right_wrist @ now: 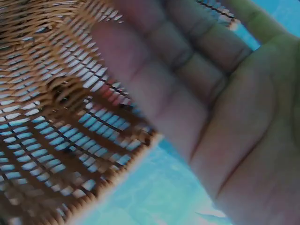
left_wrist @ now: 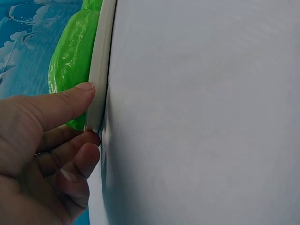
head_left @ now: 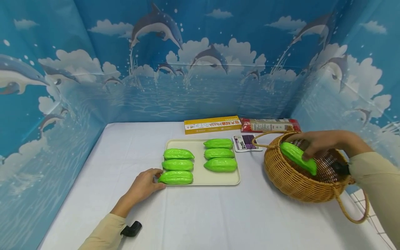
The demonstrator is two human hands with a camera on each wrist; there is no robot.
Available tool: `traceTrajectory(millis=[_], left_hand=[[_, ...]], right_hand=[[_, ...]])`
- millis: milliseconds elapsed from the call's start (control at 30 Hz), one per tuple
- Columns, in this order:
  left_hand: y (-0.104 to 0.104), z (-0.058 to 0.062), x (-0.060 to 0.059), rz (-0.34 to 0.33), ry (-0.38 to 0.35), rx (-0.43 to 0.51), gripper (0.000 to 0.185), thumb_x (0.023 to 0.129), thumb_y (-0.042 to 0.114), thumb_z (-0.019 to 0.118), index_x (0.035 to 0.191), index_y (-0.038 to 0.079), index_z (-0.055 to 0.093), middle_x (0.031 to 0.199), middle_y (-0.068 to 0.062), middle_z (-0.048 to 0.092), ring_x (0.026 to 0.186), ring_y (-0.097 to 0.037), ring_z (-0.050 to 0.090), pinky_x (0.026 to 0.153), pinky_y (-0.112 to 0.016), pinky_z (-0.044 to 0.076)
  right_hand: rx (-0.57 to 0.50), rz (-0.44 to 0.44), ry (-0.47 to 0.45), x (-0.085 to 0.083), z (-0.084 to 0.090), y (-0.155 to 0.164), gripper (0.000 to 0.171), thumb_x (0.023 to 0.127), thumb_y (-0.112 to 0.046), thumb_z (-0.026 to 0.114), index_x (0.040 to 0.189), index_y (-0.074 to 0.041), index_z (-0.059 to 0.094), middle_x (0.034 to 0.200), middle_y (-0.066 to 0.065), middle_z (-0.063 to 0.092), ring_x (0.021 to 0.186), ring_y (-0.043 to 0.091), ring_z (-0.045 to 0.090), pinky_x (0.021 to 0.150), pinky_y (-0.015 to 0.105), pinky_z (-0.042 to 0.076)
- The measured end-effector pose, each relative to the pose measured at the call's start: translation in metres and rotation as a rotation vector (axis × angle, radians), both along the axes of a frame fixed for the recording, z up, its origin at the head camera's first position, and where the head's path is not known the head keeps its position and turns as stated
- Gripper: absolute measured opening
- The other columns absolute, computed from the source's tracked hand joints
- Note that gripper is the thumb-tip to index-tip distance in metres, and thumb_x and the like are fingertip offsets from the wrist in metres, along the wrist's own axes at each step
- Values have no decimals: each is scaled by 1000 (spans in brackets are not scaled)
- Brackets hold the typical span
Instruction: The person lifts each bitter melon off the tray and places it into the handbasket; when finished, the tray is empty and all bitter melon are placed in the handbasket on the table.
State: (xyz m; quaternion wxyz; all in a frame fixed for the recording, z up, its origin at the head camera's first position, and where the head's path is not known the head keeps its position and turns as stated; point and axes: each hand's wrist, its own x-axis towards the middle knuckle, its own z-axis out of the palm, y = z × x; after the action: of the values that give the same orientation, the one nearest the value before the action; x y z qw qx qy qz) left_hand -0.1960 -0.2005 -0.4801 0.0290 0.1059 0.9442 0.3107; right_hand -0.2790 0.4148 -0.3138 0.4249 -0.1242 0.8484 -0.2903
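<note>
My right hand (head_left: 322,143) reaches into the opening of a wicker basket (head_left: 281,177) and grips a green bitter melon (head_left: 295,156), its thumb across the near side. The right wrist view shows the palm and long fingers (right_wrist: 183,61) against the basket's weave (right_wrist: 56,122); the melon is out of that view. At the near left corner of a cream tray (head_left: 215,178), my left hand (head_left: 144,184) pinches the rim, thumb on the edge beside a bitter melon (left_wrist: 72,51) and fingers lower down. The tray bears three bitter melons (head_left: 176,177) at left and three (head_left: 220,165) at right.
Behind the tray lie a yellow pasta box (head_left: 212,125) and a red noodle packet (head_left: 270,125). A small white and purple packet (head_left: 247,143) lies between tray and basket. One basket handle (head_left: 351,217) hangs toward the front right. Dolphin-print curtains (head_left: 200,86) enclose the white-covered table (head_left: 193,218).
</note>
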Motion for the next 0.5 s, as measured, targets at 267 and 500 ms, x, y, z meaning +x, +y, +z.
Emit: traceTrajectory(millis=[267,500], left_hand=[[1,1,-1,6,0,8,55,81,21,88,127,2,67,107,-6,70,78,-10,56,70,-32,48],[1,3,0,0,13,-3,55,80,20,88,127,0,67,106,-5,70,78,-10,55,70,-32,47]], right_hand=[[-64,-139,-171,-18,-21,3,98,92,-7,70,164,-11,3,153,33,28,114,31,57,89,47,55],[-64,-184,-248,-29,-41,-4,106,89,-4,72,163,-8,-3,121,20,55,68,14,46,68,35,48]])
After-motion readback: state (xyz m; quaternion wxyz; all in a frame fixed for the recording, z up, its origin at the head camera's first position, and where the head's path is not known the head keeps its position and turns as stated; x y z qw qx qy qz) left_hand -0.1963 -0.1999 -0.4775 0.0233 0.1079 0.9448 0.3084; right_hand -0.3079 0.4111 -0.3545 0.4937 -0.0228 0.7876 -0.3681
